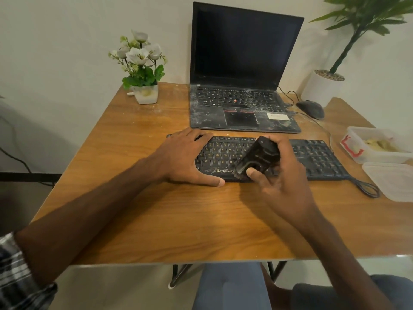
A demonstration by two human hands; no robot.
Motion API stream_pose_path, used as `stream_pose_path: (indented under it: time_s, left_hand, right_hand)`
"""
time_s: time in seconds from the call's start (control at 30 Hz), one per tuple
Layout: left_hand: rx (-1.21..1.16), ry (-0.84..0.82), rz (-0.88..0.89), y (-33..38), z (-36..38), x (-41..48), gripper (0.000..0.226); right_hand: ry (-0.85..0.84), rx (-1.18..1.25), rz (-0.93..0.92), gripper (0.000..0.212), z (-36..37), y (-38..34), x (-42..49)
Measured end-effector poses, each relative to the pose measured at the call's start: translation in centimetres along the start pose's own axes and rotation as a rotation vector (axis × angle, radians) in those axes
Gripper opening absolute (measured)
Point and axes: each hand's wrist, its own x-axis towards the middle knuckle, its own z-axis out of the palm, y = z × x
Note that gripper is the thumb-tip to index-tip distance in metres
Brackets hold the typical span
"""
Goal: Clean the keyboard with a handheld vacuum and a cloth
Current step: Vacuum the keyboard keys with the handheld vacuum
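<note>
Pale wall (67,41) stands behind a wooden table (156,220), and on this table is everything for the work. I count one laptop (243,52), opened, with its screen dark and much grey dust on its lower part. In front of it lies one black keyboard (317,157), the thing to be cleaned, near the middle of the table with its cable going to the right. There are two plants: a tall green plant (348,45) in a white pot at the right, beside the table, and a small pot of white flowers (146,93) on the far left corner. Two plastic boxes are at the right edge: one box (357,133) with something yellow inside, perhaps the cloth, I cannot tell, and a second box (388,182) nearer to the person. One mouse (311,109) lies beside the laptop. The left hand (185,157) rests flat on the left end of the keyboard, its fingers (201,134) straight and spread, holding nothing. The right hand (283,182) grips the one black handheld vacuum (259,155), fingers curled around the body, and the brush end touches the front edge of the keyboard. I judge that the vacuum step is now in progress; the wiping with the cloth is not yet done.
</note>
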Motion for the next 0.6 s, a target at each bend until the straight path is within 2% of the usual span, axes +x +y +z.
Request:
stream_pose_path:
  time_s: [0.13, 0.3, 0.4, 0.5, 0.6]
  left_hand:
    - [0.000, -0.009, 0.001, -0.1, 0.0, 0.0, 0.139]
    - [0.008, -0.016, -0.012, 0.1, 0.0, 0.1, 0.144]
    - [-0.010, -0.027, -0.007, 0.0, -0.1, -0.2, 0.143]
    - [-0.060, -0.070, -0.019, -1.3, -0.5, -1.0, 0.146]
    - [-0.141, -0.107, -0.072, -3.5, -1.1, -2.6, 0.145]
  right_hand:
    - [0.102, -0.035, 0.038, 0.065, -0.6, -0.1, 1.0]
    - [-0.025, -0.002, -0.026, 0.063, 2.2, -1.9, -0.5]
    - [0.023, 0.039, -0.026, 0.062, 1.8, -2.1, 0.3]
    - [0.100, -0.040, -0.015, 0.064, 1.1, -1.8, 1.1]
    - [0.072, -0.082, 0.009, 0.067, 1.5, -1.9, 0.5]
